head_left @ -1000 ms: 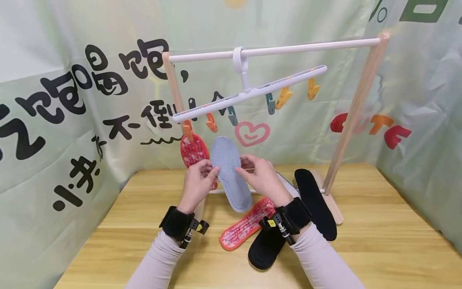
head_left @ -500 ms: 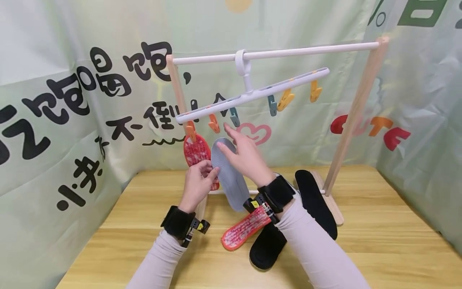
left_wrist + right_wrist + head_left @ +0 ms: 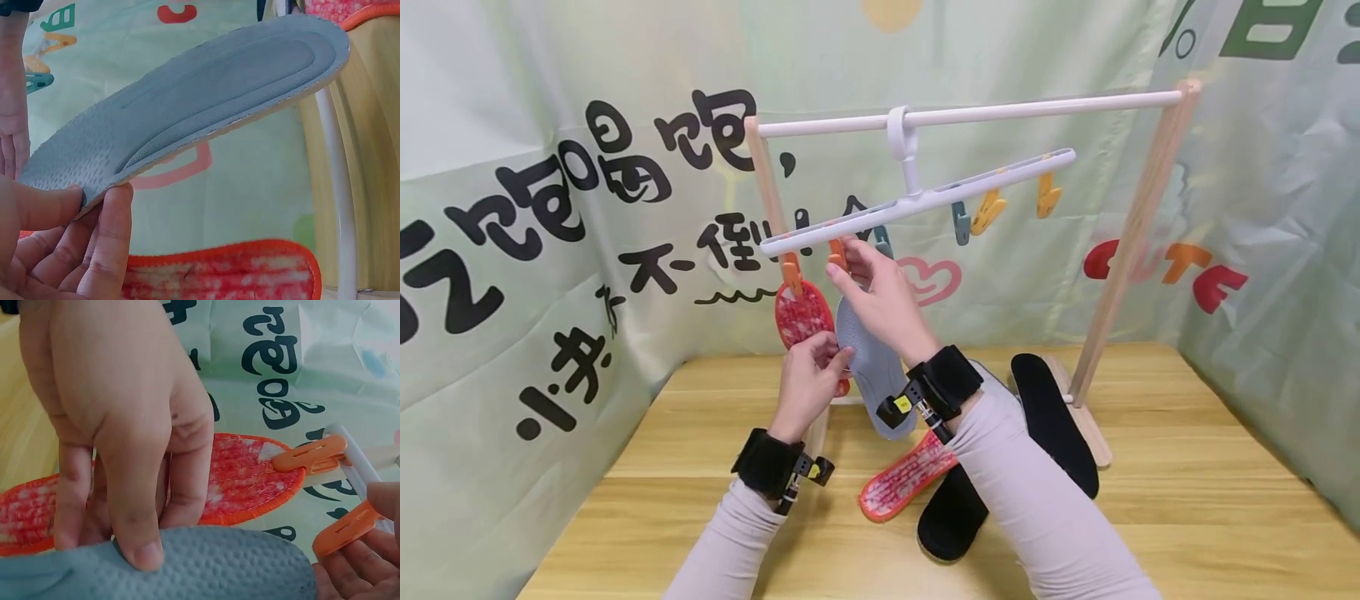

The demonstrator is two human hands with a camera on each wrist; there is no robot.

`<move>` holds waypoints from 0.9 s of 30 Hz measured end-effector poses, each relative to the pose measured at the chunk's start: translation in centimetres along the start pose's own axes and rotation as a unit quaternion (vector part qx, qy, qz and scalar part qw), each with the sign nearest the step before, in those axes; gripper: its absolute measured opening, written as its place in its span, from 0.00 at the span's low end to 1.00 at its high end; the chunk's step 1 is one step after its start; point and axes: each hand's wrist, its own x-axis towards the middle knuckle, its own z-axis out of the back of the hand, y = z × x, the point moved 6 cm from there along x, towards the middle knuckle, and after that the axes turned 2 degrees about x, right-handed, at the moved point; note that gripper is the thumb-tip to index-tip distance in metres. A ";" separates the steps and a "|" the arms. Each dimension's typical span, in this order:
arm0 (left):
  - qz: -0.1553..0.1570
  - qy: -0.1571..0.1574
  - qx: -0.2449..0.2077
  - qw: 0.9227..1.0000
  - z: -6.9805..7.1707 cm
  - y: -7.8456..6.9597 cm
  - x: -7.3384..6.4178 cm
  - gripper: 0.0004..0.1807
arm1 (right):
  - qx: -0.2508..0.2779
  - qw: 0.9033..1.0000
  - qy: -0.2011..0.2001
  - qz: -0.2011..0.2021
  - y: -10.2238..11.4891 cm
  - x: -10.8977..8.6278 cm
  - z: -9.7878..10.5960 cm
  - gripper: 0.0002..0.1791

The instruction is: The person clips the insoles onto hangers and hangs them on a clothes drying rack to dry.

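My left hand (image 3: 811,379) pinches a grey insole (image 3: 871,367) by its edge between thumb and fingers. In the left wrist view, the insole (image 3: 231,81) slants up to the right, its dimpled end beside the thumb. My right hand (image 3: 887,304) is raised just above the insole, with thumb and fingers around an orange clothespin (image 3: 347,528). That clothespin hangs from a white hanger (image 3: 917,200). Left of it, another orange clothespin (image 3: 792,273) grips a red-and-white insole (image 3: 803,312), which hangs behind my left hand.
The hanger hooks over the white bar (image 3: 1037,107) of a wooden rack (image 3: 1138,242). Farther right hang teal (image 3: 961,223) and yellow clothespins (image 3: 1048,197). On the table (image 3: 685,500) lie a red insole (image 3: 906,479) and black insoles (image 3: 1054,425), partly behind my right forearm.
My right hand has let go of the grey insole and moved up and left to the orange clothespin. My left hand still holds the insole in nearly the same place.
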 end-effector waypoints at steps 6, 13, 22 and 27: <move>0.004 -0.004 -0.003 1.000 0.3 -0.1 -0.1 0.06 | 0.032 0.999 -0.026 -0.002 0.1 0.2 -0.4 0.28; 0.005 -0.009 -0.004 1.000 0.4 -0.1 0.0 0.05 | 0.049 0.998 -0.045 0.008 0.2 0.4 -0.2 0.23; -0.005 -0.015 0.001 1.000 0.7 -0.1 0.1 0.05 | 0.010 0.997 -0.067 0.022 0.3 0.4 0.3 0.19; -0.012 -0.017 0.002 1.000 0.8 -0.2 0.2 0.05 | -0.001 0.997 -0.076 0.023 0.3 0.5 0.6 0.17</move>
